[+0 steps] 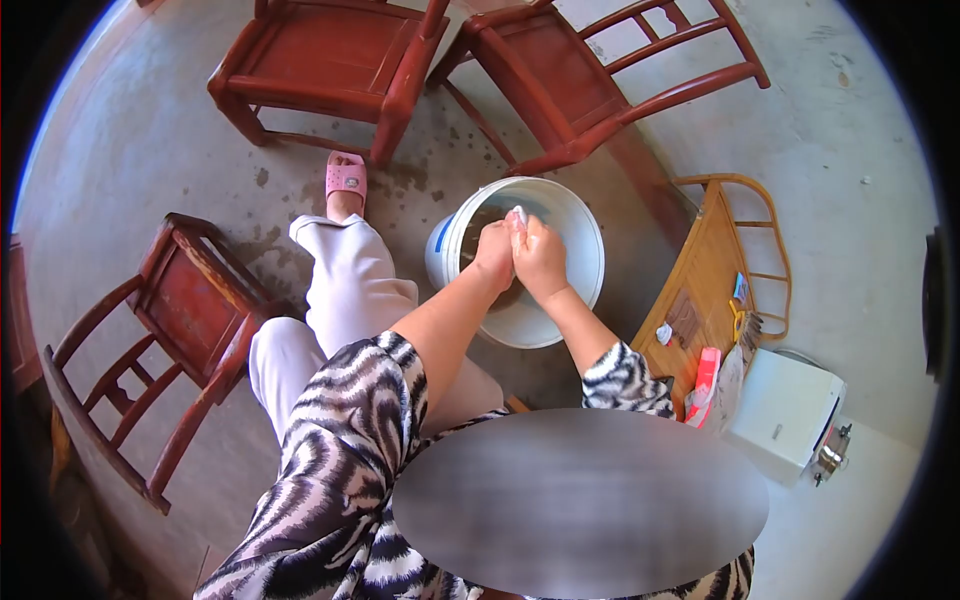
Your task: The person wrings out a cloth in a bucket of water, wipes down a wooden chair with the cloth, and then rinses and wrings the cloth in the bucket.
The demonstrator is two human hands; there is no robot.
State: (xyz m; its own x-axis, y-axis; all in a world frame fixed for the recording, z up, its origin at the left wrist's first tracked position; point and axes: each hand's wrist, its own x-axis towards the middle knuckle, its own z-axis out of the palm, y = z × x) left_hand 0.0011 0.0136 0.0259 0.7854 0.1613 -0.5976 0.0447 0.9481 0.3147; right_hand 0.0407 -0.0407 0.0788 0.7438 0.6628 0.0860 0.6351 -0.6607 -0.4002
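Both my hands are together over a white bucket (585,305) that stands on the floor and has brownish water (484,232) in it. My left hand (493,252) is closed and pressed against my right hand (540,256), which is closed too. Between them a small bit of wet white cloth (519,214) sticks out at the top; the rest is hidden in my fingers. The bucket's inner wall shows to the right of and below my wrists.
Two red wooden chairs (320,50) (540,80) stand beyond the bucket, another wooden chair (190,300) at left. My foot wears a pink slipper (346,178). At right, a wooden bench (690,290) holds small items, beside a white box-shaped object (785,410). Wet spots mark the floor.
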